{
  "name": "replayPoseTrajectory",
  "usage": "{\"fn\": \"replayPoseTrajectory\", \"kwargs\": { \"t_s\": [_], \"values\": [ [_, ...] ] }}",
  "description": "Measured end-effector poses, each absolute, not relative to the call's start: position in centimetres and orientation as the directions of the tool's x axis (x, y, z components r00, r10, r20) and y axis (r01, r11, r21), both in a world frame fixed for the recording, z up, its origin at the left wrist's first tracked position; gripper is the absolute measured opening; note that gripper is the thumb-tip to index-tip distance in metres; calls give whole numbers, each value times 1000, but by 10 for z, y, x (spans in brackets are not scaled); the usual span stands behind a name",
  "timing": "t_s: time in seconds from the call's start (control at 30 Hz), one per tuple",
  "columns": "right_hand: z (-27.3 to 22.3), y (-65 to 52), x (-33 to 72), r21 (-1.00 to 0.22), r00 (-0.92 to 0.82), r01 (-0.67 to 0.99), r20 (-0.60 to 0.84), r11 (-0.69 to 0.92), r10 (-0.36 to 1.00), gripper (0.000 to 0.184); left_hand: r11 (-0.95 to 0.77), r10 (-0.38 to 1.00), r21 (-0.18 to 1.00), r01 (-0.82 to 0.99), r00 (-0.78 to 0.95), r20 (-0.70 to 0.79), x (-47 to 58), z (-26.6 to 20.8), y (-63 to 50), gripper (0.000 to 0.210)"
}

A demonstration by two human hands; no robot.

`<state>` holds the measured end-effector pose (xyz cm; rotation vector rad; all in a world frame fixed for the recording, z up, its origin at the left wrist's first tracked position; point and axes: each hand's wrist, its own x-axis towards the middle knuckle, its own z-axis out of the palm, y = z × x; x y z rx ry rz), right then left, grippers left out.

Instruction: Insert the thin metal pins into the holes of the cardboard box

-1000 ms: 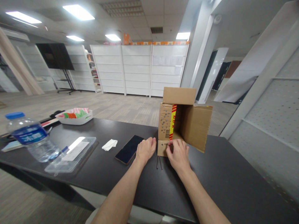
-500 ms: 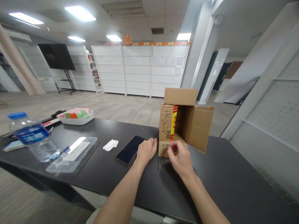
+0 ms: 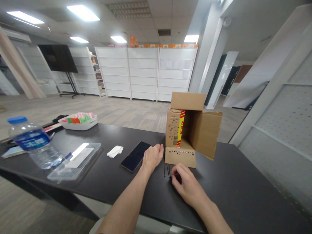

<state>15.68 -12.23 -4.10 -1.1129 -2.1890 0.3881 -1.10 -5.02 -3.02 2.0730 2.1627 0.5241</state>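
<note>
An open cardboard box (image 3: 207, 133) stands on the dark table with its opening toward me. Its lower front flap (image 3: 180, 157) has a row of small holes and studs. Just left of that flap, my left hand (image 3: 153, 157) rests closed near a dark phone (image 3: 136, 156); whatever its fingers hold is hidden. Two thin dark rods, perhaps long screws (image 3: 164, 170), lie in front of the box. My right hand (image 3: 186, 182) is low over the table with thumb and forefinger curled together at the right-hand rod. I cannot make out what is between them.
On the left are a water bottle (image 3: 34, 141), a clear plastic case (image 3: 75, 162), a crumpled white tissue (image 3: 115, 151) and a white basket (image 3: 79, 123) with colourful packets. White shelving (image 3: 143, 73) stands across the floor.
My right hand has moved down toward me from the box's lower flap to the rods on the table, uncovering the flap. My left hand has stayed in place.
</note>
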Motion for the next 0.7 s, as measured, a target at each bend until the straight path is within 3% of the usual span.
{"fn": "replayPoseTrajectory", "kwargs": {
  "t_s": [0.27, 0.7],
  "values": [
    [-38, -123, 156, -461, -484, 648, 366, 607, 795, 17, 44, 986, 321, 946, -93, 137, -10, -29, -50, 55],
    [-35, -126, 152, -473, -518, 633, 329, 613, 789, 17, -15, 978, 291, 957, -46, 203, -12, -35, -48, 56]
  ]
}}
